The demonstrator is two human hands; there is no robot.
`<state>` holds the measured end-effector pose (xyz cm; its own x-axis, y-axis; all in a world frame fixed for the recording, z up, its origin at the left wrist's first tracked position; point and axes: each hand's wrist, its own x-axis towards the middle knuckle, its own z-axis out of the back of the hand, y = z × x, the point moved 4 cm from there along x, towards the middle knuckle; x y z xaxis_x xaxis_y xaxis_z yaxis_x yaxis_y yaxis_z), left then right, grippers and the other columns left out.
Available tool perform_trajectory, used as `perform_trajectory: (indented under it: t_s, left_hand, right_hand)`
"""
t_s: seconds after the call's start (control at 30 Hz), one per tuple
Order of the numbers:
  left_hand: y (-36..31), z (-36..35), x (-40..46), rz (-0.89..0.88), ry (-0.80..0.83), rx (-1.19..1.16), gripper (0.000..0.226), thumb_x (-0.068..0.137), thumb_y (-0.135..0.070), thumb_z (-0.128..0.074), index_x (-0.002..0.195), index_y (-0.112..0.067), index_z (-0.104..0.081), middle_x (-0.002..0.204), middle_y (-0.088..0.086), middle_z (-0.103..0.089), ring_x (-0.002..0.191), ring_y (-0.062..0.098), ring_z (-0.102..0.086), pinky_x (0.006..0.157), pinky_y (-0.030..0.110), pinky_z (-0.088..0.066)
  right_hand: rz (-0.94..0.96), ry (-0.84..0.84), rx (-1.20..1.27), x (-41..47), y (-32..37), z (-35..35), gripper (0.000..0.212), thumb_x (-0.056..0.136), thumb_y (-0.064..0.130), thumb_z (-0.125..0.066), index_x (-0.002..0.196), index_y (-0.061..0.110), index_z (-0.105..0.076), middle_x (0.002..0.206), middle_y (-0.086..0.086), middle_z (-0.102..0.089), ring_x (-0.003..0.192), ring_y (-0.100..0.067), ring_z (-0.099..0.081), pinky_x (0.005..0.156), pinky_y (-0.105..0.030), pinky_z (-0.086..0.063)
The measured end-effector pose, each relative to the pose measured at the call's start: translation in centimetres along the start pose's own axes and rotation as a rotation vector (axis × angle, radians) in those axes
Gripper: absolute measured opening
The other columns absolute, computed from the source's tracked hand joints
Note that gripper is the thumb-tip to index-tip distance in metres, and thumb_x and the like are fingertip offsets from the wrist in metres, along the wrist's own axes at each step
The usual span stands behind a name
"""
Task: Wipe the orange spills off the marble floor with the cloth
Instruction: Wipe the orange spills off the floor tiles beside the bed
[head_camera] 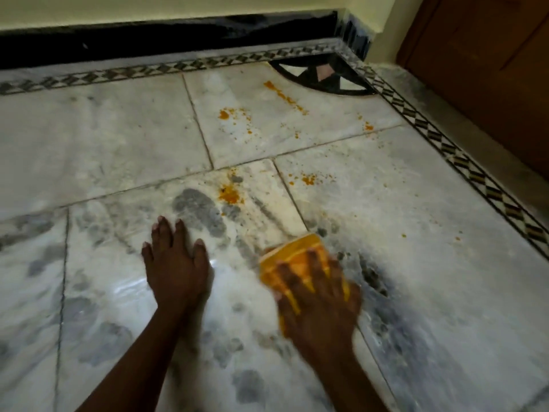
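Observation:
A folded yellow-orange cloth point(297, 254) lies on the white and grey marble floor point(104, 138). My right hand point(318, 295) presses flat on it with fingers spread; hand and cloth are motion-blurred. My left hand point(175, 263) rests flat on the floor to the left, fingers straight. Orange spills dot the floor ahead: a blob point(230, 196) just beyond the cloth, specks point(307, 179) to its right, a patch point(225, 114) farther off, a streak point(282, 95) near the corner and a small spot point(368, 126) at the right.
A black skirting point(178, 37) runs along the far wall. A patterned black-and-white border strip point(445, 144) edges the floor at the back and right. A dark inlay point(320, 75) fills the far corner. A brown wooden door point(490, 69) stands at the right.

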<state>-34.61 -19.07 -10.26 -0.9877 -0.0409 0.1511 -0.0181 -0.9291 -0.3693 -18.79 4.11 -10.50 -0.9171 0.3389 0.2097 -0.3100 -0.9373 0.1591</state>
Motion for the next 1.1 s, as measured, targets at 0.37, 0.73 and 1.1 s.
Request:
perform_trajectory:
  t_s: [0.37, 0.73, 1.1]
  left_hand:
    - [0.7, 1.0, 4.9, -0.022, 0.147, -0.063, 0.077, 0.093, -0.045, -0.033, 0.16, -0.008, -0.04, 0.172, 0.019, -0.028, 0.159, 0.041, -0.024, 0.123, 0.062, -0.026]
    - [5.5, 1.7, 4.9, -0.101, 0.119, -0.001, 0.079, 0.097, -0.067, -0.023, 0.168, -0.032, -0.023, 0.177, -0.007, -0.006, 0.165, 0.018, -0.004, 0.132, 0.05, -0.005]
    - [5.2, 1.5, 4.2, -0.023, 0.043, 0.029, 0.065, 0.101, -0.052, -0.039, 0.163, -0.03, -0.038, 0.175, -0.002, -0.025, 0.162, 0.019, -0.021, 0.129, 0.051, -0.017]
  right_hand:
    - [0.148, 0.001, 0.068, 2.7, 7.7, -1.0, 0.056, 0.096, 0.068, -0.046, 0.151, 0.061, -0.038, 0.173, 0.003, -0.024, 0.159, -0.034, -0.022, 0.114, -0.067, -0.023]
    - [-0.18, -0.02, 0.093, 10.0, 11.1, -3.5, 0.061, 0.092, 0.07, -0.048, 0.152, 0.057, -0.04, 0.172, -0.004, -0.027, 0.155, -0.047, -0.021, 0.111, -0.073, -0.02]
    - [-0.193, -0.042, 0.097, 12.5, 9.7, -4.2, 0.057, 0.093, 0.066, -0.042, 0.15, 0.061, -0.039, 0.17, -0.005, -0.032, 0.155, -0.046, -0.022, 0.11, -0.071, -0.021]
